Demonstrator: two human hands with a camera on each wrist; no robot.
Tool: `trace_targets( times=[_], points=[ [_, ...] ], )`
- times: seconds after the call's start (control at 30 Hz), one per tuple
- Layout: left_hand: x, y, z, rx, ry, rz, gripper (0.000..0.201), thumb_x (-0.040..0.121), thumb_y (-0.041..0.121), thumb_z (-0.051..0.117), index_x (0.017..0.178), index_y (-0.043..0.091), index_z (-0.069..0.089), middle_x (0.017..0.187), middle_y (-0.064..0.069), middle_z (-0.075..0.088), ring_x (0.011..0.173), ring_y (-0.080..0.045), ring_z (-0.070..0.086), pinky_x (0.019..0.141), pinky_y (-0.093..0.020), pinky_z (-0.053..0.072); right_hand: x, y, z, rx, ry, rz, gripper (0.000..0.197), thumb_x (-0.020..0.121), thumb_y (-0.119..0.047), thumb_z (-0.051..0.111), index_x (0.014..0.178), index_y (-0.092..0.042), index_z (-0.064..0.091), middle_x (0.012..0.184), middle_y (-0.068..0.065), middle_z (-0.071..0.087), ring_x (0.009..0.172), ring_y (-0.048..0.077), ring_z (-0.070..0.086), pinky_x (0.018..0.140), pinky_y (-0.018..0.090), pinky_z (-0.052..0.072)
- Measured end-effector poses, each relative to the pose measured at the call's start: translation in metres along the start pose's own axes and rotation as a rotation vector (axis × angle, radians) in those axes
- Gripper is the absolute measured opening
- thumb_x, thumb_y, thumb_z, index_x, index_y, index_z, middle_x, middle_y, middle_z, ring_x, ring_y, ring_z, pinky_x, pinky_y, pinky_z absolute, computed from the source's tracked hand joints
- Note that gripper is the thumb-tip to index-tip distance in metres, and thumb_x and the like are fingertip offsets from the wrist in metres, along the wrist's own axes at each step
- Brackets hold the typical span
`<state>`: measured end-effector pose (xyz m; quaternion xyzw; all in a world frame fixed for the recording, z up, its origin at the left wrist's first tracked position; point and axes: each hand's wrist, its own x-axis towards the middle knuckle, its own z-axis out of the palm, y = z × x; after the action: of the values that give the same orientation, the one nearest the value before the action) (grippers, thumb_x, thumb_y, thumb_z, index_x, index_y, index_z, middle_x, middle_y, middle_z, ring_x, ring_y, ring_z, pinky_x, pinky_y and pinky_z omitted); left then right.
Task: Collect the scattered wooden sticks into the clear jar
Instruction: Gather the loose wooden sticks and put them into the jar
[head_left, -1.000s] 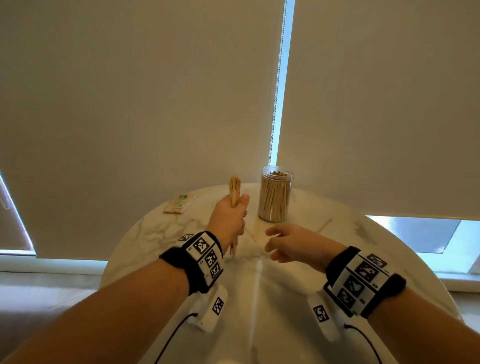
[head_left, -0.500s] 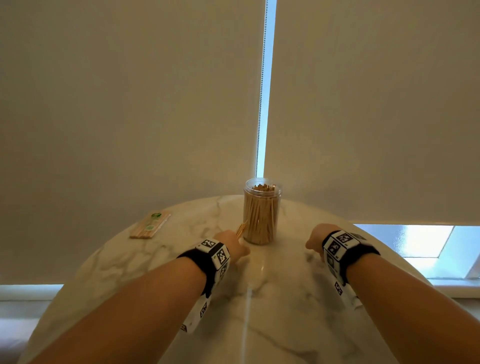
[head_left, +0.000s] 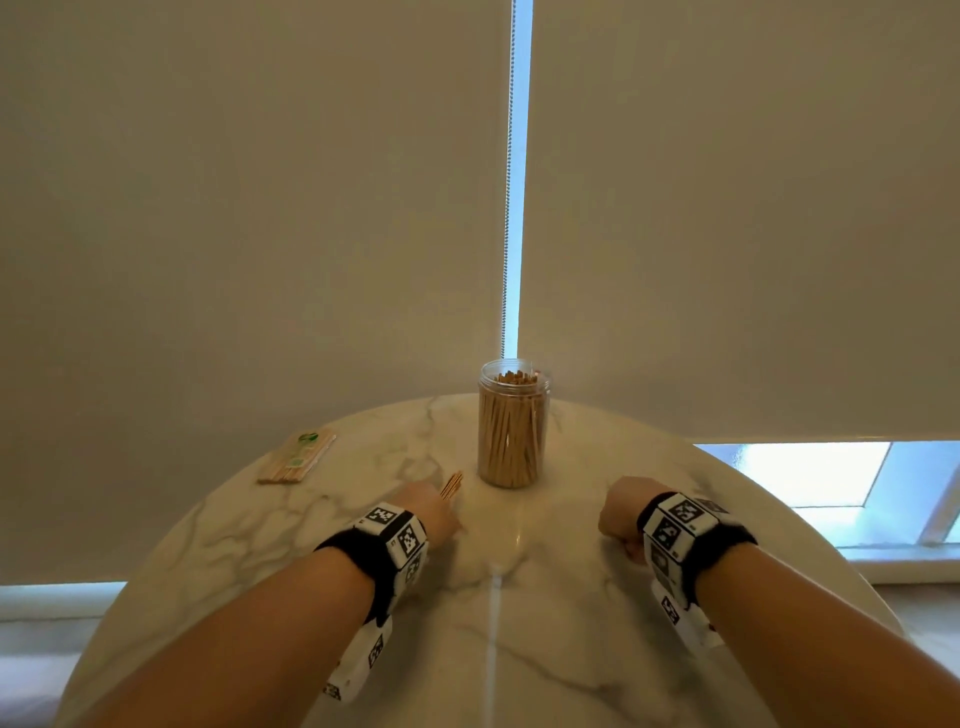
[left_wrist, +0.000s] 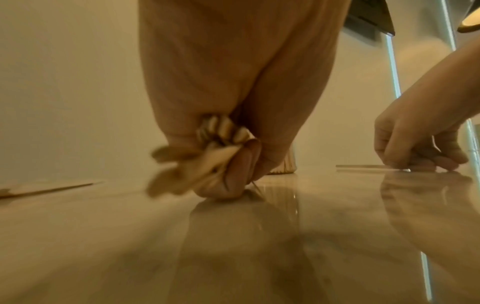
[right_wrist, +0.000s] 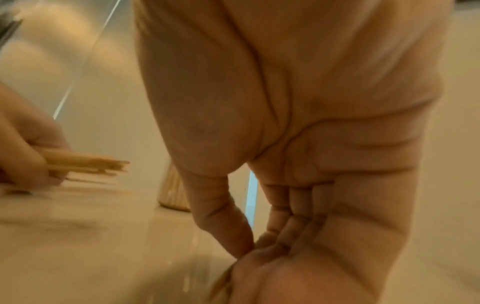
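Note:
The clear jar (head_left: 511, 426), packed with wooden sticks, stands at the far middle of the round marble table (head_left: 519, 649). Just left of it, my left hand (head_left: 431, 512) grips a bundle of sticks (head_left: 451, 486), its fingertips down on the tabletop. The left wrist view shows the bundle's ends (left_wrist: 207, 148) fanning out of my fist and a thin stick (left_wrist: 255, 188) under the fingertips. My right hand (head_left: 621, 519) is to the right of the jar with its fingers curled down. There it pinches a single stick (left_wrist: 371, 167) that lies flat on the table.
A flat packet of sticks (head_left: 297, 457) with a green label lies at the table's far left. Drawn roller blinds (head_left: 260, 208) hang right behind the table. A window sill (head_left: 883, 561) runs past the right edge.
My left hand has come down from holding the bundle upright to the tabletop beside the jar. My right hand has moved out to the right and onto a stick.

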<state>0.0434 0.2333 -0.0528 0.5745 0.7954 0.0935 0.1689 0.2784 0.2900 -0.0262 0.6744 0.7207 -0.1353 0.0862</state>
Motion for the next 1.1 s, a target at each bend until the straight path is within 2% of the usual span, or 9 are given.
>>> trace_targets(
  times=[0.13,0.2,0.3,0.43,0.57,0.77,0.9,1.0,1.1],
  points=[
    [-0.008,-0.011,0.001,-0.356,-0.031,-0.001,0.035,0.084,0.038,0.043,0.104,0.011,0.056,0.081,-0.006,0.066,0.068,-0.024,0.062,0.07,-0.033,0.053,-0.027,-0.012,0.004,0.327,0.009,-0.107,0.025,0.096,-0.018,0.056,0.072,-0.01,0.058,0.077,0.007,0.068,0.064,0.021,0.067,0.062,0.027,0.059],
    [-0.022,-0.005,-0.006,-0.76,-0.024,-0.013,0.02,0.097,0.025,0.044,0.096,0.008,0.054,0.075,-0.005,0.058,0.059,-0.018,0.05,0.058,-0.03,0.047,-0.046,-0.024,0.0,0.514,0.05,-0.174,0.018,0.096,-0.016,0.056,0.082,-0.007,0.064,0.078,0.009,0.074,0.062,0.019,0.071,0.061,0.029,0.062],
    [-0.04,0.002,-0.017,-1.233,-0.062,-0.015,0.015,0.103,0.009,0.043,0.109,0.006,0.057,0.076,-0.005,0.053,0.063,-0.014,0.044,0.053,-0.027,0.041,-0.077,-0.046,-0.008,0.787,0.159,-0.322,0.012,0.094,-0.021,0.058,0.088,-0.01,0.061,0.079,0.01,0.075,0.06,0.016,0.07,0.058,0.028,0.06],
    [-0.053,0.015,-0.038,-1.538,-0.069,0.104,0.018,0.106,0.018,0.048,0.112,0.003,0.056,0.086,-0.009,0.063,0.072,-0.019,0.054,0.066,-0.035,0.048,-0.102,-0.072,-0.018,0.998,0.247,-0.496,0.016,0.093,-0.023,0.057,0.093,-0.007,0.062,0.076,0.009,0.074,0.058,0.018,0.07,0.06,0.033,0.06],
    [-0.058,0.024,-0.054,-1.649,-0.084,0.214,0.035,0.109,0.025,0.039,0.122,0.001,0.061,0.115,-0.02,0.072,0.095,-0.033,0.071,0.08,-0.048,0.056,-0.104,-0.09,-0.013,0.916,0.428,-0.585,0.017,0.096,-0.039,0.055,0.084,-0.028,0.062,0.073,-0.003,0.072,0.06,0.009,0.069,0.062,0.031,0.06],
    [-0.049,0.029,-0.05,-1.764,-0.075,0.255,0.028,0.108,0.025,0.04,0.114,0.004,0.058,0.089,-0.013,0.071,0.08,-0.028,0.069,0.073,-0.043,0.056,-0.081,-0.091,-0.006,0.76,0.577,-0.599,0.015,0.093,-0.031,0.06,0.079,-0.033,0.062,0.068,-0.009,0.067,0.063,0.004,0.064,0.059,0.021,0.052],
    [-0.039,0.033,-0.045,-1.698,0.01,0.289,0.026,0.108,0.024,0.04,0.101,0.005,0.057,0.08,-0.01,0.066,0.072,-0.024,0.066,0.064,-0.037,0.056,-0.076,-0.083,-0.006,0.7,0.466,-0.61,0.011,0.091,-0.045,0.063,0.097,-0.036,0.06,0.096,-0.013,0.062,0.087,0.004,0.06,0.068,0.014,0.042],
    [-0.036,0.04,-0.047,-1.681,0.033,0.35,0.032,0.11,0.025,0.037,0.12,0.002,0.055,0.101,-0.015,0.076,0.089,-0.027,0.075,0.069,-0.036,0.061,-0.074,-0.082,-0.005,0.736,0.215,-0.643,0.052,0.084,-0.046,0.073,0.123,-0.033,0.042,0.106,-0.011,0.062,0.092,0.002,0.063,0.072,0.016,0.049],
    [-0.036,0.044,-0.051,-1.615,0.037,0.442,0.039,0.11,0.027,0.034,0.122,0.0,0.059,0.109,-0.017,0.075,0.102,-0.025,0.074,0.081,-0.033,0.061,-0.074,-0.086,-0.002,0.815,0.311,-0.658,0.072,0.08,-0.033,0.081,0.129,-0.029,0.029,0.102,-0.009,0.062,0.083,0.003,0.065,0.066,0.016,0.051]
  ],
)
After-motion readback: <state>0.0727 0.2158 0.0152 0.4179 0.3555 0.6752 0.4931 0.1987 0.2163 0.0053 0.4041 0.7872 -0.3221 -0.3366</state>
